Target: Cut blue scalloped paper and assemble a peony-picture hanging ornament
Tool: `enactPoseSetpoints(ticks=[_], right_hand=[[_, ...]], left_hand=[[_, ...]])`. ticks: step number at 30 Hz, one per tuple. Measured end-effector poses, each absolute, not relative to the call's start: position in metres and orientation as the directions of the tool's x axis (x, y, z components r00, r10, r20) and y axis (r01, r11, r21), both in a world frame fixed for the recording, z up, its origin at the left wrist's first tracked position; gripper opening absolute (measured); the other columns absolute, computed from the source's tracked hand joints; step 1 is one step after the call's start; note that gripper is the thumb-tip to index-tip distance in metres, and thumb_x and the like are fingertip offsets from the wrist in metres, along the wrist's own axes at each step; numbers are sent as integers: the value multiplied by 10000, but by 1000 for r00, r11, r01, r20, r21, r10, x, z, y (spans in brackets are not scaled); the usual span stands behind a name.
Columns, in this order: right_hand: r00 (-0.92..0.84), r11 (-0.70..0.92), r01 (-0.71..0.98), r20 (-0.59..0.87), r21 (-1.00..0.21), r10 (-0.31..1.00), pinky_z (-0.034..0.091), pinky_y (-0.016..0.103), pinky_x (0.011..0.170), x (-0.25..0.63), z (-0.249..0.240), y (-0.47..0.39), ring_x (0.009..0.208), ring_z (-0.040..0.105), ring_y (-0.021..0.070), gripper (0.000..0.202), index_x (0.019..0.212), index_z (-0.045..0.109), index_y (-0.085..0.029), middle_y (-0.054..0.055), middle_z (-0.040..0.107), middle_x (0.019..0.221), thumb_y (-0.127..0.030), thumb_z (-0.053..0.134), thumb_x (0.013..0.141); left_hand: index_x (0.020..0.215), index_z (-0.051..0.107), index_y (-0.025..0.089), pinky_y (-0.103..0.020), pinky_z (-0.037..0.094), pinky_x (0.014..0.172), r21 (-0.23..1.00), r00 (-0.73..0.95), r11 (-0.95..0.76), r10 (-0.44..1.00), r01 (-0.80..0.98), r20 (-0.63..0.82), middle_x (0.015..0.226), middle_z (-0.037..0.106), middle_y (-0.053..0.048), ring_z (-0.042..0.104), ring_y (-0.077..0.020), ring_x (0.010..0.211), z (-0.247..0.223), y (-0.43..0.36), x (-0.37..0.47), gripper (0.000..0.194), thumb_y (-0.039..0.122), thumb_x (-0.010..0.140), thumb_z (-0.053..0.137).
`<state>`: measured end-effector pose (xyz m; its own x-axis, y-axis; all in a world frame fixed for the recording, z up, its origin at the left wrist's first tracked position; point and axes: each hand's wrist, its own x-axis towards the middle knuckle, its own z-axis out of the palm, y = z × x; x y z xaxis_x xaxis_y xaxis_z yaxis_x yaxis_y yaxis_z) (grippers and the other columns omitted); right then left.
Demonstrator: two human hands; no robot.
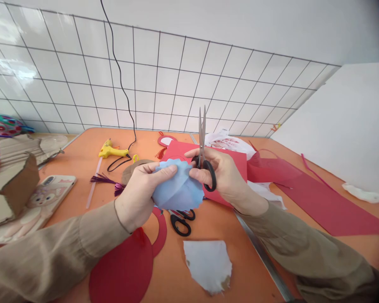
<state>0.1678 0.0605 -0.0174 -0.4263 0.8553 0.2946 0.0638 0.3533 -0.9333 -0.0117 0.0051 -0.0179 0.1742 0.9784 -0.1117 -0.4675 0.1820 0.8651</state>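
Note:
A light blue piece (178,189) with a scalloped edge is pinched between the thumb and fingers of my left hand (142,191). My right hand (221,172) has its fingers in the black handles of a pair of scissors (202,139), whose blades point up and stand slightly apart. The right fingertips are at the right edge of the blue piece. Beneath the hands, a second pair of scissors (180,225) rests on the orange table (167,277), partly hidden by the blue piece.
A yellow glue gun (112,150), a phone (39,206) and cardboard (14,189) are at the left. Red sheets (328,202) stretch across the right. A red disc (121,269) and a ragged white piece (208,265) lie near the front.

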Motion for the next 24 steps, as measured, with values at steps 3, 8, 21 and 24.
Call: enactPoseSetpoints(ticks=[3, 8, 21, 24], right_hand=[[-482, 316, 41, 259, -948, 837, 434, 246, 507, 167, -17, 58, 578, 515, 111, 363, 996, 637, -193, -30, 576, 686, -261, 800, 679], [-480, 363, 56, 294, -930, 827, 398, 240, 474, 166, -15, 52, 545, 470, 105, 237, 948, 640, -218, -46, 539, 650, -249, 724, 728], [-461, 354, 53, 292, -934, 838, 416, 222, 474, 169, -18, 51, 556, 505, 92, 281, 1026, 660, -188, -31, 580, 694, -244, 711, 755], [-444, 364, 31, 313, -931, 840, 430, 220, 500, 169, -17, 50, 592, 522, 93, 270, 1011, 652, -185, -25, 592, 718, -224, 702, 748]], left_hand=[[702, 723, 134, -236, 520, 554, 873, 152, 192, 979, -449, -137, 665, 673, -18, 602, -127, 588, -16, 5, -11, 209, 320, 702, 818], [648, 696, 126, -215, 487, 504, 876, 115, 186, 982, -445, -150, 600, 635, -4, 559, -105, 536, -17, 8, -10, 233, 307, 647, 842], [640, 713, 135, -197, 473, 487, 913, 163, 147, 982, -379, -91, 572, 634, 7, 562, -88, 495, -24, 11, -10, 252, 337, 642, 864], [698, 743, 147, -194, 498, 512, 906, 222, 171, 971, -387, -89, 629, 677, -1, 608, -98, 535, -25, 11, -11, 191, 301, 674, 854]])
